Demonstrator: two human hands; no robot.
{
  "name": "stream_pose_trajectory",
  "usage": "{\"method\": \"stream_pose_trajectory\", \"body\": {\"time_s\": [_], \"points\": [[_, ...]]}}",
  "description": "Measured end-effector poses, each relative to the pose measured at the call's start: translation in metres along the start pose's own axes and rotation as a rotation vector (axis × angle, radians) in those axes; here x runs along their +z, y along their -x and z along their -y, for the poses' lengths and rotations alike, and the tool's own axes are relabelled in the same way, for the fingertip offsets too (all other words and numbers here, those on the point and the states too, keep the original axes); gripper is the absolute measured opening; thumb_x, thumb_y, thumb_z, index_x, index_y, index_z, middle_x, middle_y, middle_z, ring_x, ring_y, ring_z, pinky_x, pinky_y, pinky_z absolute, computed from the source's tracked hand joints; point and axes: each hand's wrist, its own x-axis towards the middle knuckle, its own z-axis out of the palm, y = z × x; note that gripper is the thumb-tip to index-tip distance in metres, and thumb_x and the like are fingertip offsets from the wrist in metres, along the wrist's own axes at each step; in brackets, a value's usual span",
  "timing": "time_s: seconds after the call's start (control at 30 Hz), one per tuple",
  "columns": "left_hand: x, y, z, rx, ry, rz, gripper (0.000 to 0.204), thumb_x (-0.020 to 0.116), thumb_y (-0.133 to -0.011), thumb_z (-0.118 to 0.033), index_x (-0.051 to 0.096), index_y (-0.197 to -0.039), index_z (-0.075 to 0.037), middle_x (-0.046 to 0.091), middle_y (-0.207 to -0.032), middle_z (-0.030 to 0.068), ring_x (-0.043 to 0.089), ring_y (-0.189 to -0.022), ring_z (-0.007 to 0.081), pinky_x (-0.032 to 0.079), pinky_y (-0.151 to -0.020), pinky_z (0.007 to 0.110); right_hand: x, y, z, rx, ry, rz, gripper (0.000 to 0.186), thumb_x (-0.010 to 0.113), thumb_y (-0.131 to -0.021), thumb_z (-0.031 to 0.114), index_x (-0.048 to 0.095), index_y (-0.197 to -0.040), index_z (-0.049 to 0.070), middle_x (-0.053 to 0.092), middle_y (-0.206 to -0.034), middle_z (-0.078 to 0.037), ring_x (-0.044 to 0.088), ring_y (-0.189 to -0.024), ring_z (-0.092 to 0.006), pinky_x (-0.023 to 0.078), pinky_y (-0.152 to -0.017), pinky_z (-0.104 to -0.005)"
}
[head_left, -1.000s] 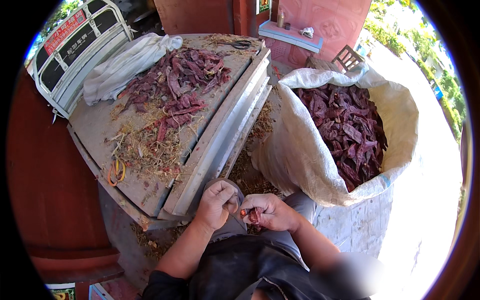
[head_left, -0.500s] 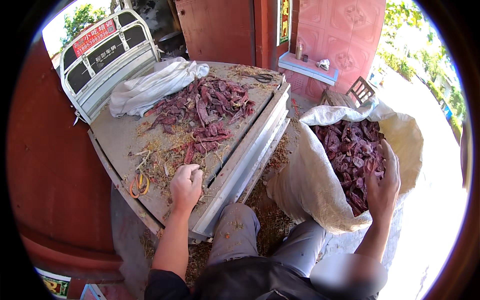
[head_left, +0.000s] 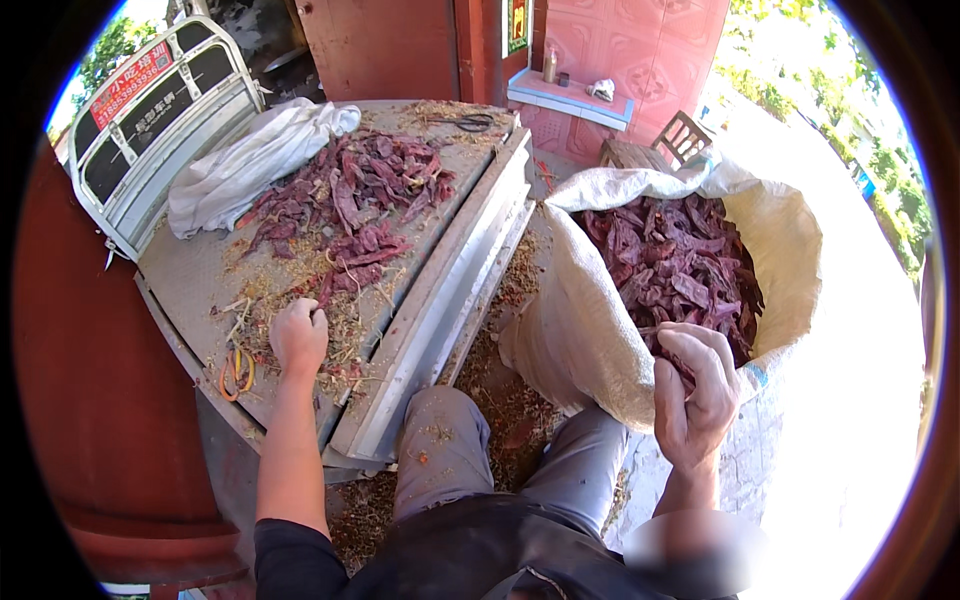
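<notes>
My left hand (head_left: 299, 338) is closed over the truck bed (head_left: 200, 270), its fingertips beside a red dried chili pepper (head_left: 327, 287). What its fingers hold, if anything, is hidden. At the near rim of a big white woven sack (head_left: 560, 350), my right hand (head_left: 705, 395) is curled, with dark red dried chili showing between thumb and fingers. Many dark dried chili peppers (head_left: 670, 250) fill the open sack. A second heap of dried chilies (head_left: 345, 190) lies on the bed, just beyond my left hand.
Yellow-orange-handled scissors (head_left: 238, 372) lie left of my left hand among stems and seeds. Dark-handled scissors (head_left: 472, 122) lie at the bed's far edge. A white cloth sack (head_left: 255, 165) rests behind the heap. A wooden chair (head_left: 683, 138) stands beyond the filled sack.
My right hand has moved from above the sack's chilies to its near rim, and its fingers have curled. The whole view has shifted; my left hand stays closed at the same spot on the bed.
</notes>
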Motion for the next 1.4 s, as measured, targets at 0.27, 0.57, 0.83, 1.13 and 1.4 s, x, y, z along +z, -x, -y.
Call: {"method": "stream_pose_trajectory", "body": {"time_s": [0.27,0.57,0.83,1.13,1.4], "points": [[-0.025,0.032,0.008,-0.061,0.404,-0.267,0.015,0.060,-0.105,-0.014,0.064,-0.113,-0.003,0.072,-0.090,0.0130,0.071,-0.080,0.0306,0.053,-0.076,0.043,0.038,0.074,0.007,0.043,-0.375,0.509,0.019,0.076,-0.086,0.005,0.073,-0.105,0.003,0.071,-0.094,-0.014,0.071,-0.079,-0.0312,0.058,-0.068,-0.0409],[-0.014,0.002,-0.114,0.457,0.578,-0.024,0.014,0.066,-0.100,-0.007,0.060,-0.111,-0.002,0.069,-0.096,0.0199,0.067,-0.084,0.0416,0.053,-0.077,0.048,0.151,0.168,-0.110,0.264,-0.087,1.167,0.029,0.058,-0.099,0.032,0.070,-0.103,0.006,0.072,-0.103,-0.020,0.069,-0.099,-0.0445,0.054,-0.088,-0.0575],[0.035,-0.017,-0.118,0.395,0.626,0.183,0.014,0.065,-0.100,-0.007,0.059,-0.111,-0.002,0.068,-0.101,0.0191,0.067,-0.094,0.0407,0.053,-0.083,0.046,0.226,0.198,-0.172,0.443,-0.017,1.354,0.030,0.065,-0.092,0.031,0.072,-0.103,0.004,0.072,-0.102,-0.023,0.069,-0.098,-0.0444,0.054,-0.086,-0.0551],[0.017,-0.023,-0.121,0.198,0.808,0.332,0.013,0.061,-0.102,-0.006,0.062,-0.113,0.000,0.071,-0.106,0.0144,0.070,-0.094,0.0270,0.053,-0.088,0.037,0.302,0.305,-0.227,0.618,0.042,1.419,0.037,0.063,-0.091,0.029,0.073,-0.117,0.005,0.072,-0.115,-0.024,0.069,-0.108,-0.0435,0.055,-0.095,-0.0517],[0.029,-0.019,-0.096,0.118,0.857,0.392,0.011,0.057,-0.102,0.000,0.059,-0.113,0.000,0.068,-0.112,0.0151,0.066,-0.098,0.0218,0.052,-0.092,0.034,0.350,0.315,-0.221,0.858,0.000,1.453,0.053,0.066,-0.093,0.023,0.062,-0.143,0.006,0.065,-0.138,-0.028,0.062,-0.129,-0.0423,0.048,-0.110,-0.0489]]}}
